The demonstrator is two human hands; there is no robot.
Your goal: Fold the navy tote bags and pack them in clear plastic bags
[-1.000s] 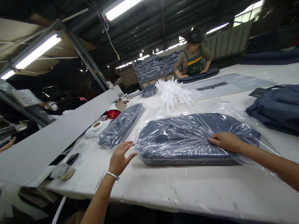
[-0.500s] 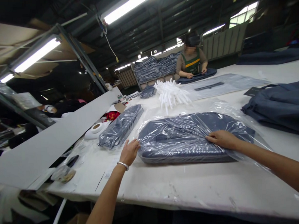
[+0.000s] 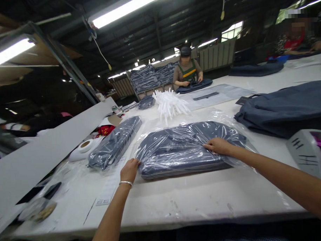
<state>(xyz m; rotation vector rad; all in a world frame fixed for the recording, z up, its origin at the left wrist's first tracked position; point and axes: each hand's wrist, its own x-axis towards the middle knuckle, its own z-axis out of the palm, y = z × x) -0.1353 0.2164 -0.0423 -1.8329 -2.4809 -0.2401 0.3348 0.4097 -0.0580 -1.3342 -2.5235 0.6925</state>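
In front of me a folded dark blue fabric bag [image 3: 174, 143] lies flat on the white table [image 3: 194, 196], inside a clear plastic bag [image 3: 174, 158] that is creased and shiny. My left hand [image 3: 129, 170] is closed at the left end of the package, its fingertips pinching the plastic corner. My right hand [image 3: 218, 146] rests on top, right of the middle, with thumb and fingers gathered on the plastic film. Loose film spreads beyond the package's right end, partly under my right forearm.
Left of it lies another plastic-wrapped dark blue package [image 3: 115, 143], beside a white roll [image 3: 85, 147]. Behind are a heap of white strips [image 3: 170, 105] and a co-worker [image 3: 187, 72]. An unwrapped dark blue bag [image 3: 283, 107] and a marked white box [image 3: 305, 156] stand right.
My view has swung right, bringing the white box and a second person into sight. My left fingers, stretched out before, have closed on the plastic corner. The right hand stays on the film.
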